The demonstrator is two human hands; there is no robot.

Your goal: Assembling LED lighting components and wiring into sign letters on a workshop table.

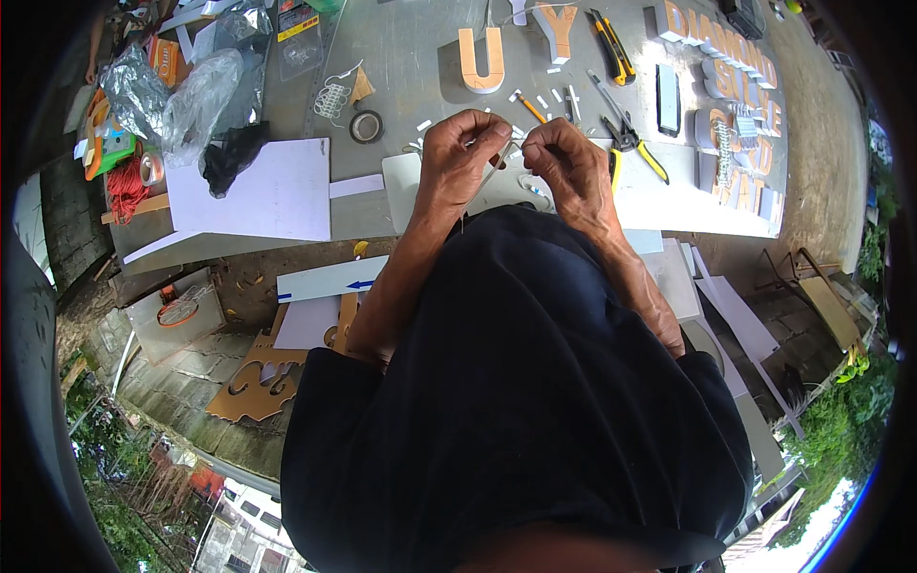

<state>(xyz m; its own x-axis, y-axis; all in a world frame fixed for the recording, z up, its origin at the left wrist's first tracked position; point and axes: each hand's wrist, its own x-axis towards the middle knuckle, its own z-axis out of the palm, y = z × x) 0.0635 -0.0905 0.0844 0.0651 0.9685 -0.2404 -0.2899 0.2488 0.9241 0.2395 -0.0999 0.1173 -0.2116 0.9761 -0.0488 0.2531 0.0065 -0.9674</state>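
Note:
My left hand (462, 160) and my right hand (569, 174) are raised close together over the near edge of the table, fingertips almost meeting. The left thumb and forefinger pinch a thin pale strand (493, 170), which slants down past that hand. My right fingers are also closed in a pinch, but what lies between them is too small to make out. Under the hands is a white sheet (403, 191), partly hidden by the arms. Just beyond are a pencil (529, 107) and several small white pieces. Right of the hands lie yellow-and-black pliers (626, 138).
Beyond the hands stand block letters with tan faces (482, 69); more are grouped at the far right (718, 43). A cutter knife (613, 48), a phone (668, 100) and a tape roll (365, 126) lie around. Clear plastic bags (202, 105) and a white board (253, 196) occupy the left.

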